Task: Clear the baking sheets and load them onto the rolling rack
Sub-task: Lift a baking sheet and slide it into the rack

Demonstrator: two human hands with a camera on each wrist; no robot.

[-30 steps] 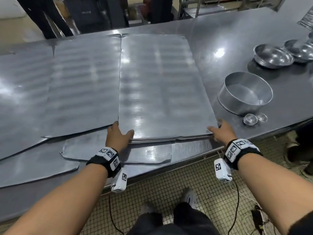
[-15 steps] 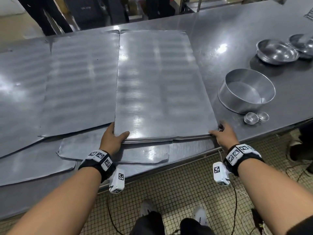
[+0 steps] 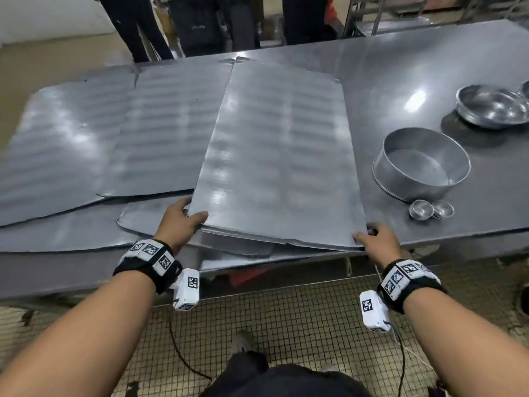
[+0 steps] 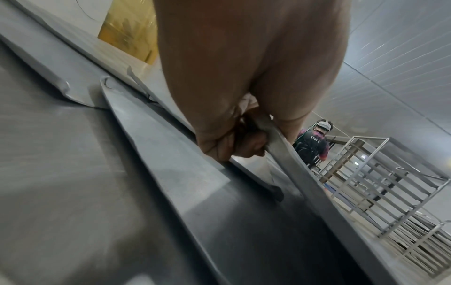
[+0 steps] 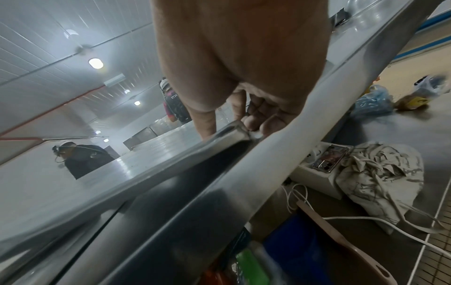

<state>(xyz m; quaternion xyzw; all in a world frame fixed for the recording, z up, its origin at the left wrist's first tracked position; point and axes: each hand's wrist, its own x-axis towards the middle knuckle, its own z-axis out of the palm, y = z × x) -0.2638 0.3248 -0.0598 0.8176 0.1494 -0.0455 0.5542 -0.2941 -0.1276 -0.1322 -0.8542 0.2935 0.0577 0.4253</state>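
Note:
A large flat metal baking sheet (image 3: 280,156) lies on the steel table, skewed and raised at its near left corner. My left hand (image 3: 183,222) grips that corner, thumb on top and fingers curled under the sheet edge (image 4: 280,154). My right hand (image 3: 372,239) pinches the near right corner (image 5: 234,131), thumb on top, fingers underneath. More baking sheets (image 3: 160,130) lie flat to the left, and others (image 3: 160,222) stick out beneath the held one. A rolling rack (image 4: 380,185) of metal rails stands in the background of the left wrist view.
A round cake tin (image 3: 420,164), two tiny metal cups (image 3: 430,210) and steel bowls (image 3: 492,107) sit on the table (image 3: 400,58) to the right. People in dark clothes (image 3: 200,21) stand beyond the far edge. A shelf under the table holds cloth and a phone (image 5: 329,158).
The held sheet's near left corner has risen off the stack and the sheet has turned askew from its neighbour. Both hands keep their grip on the near corners.

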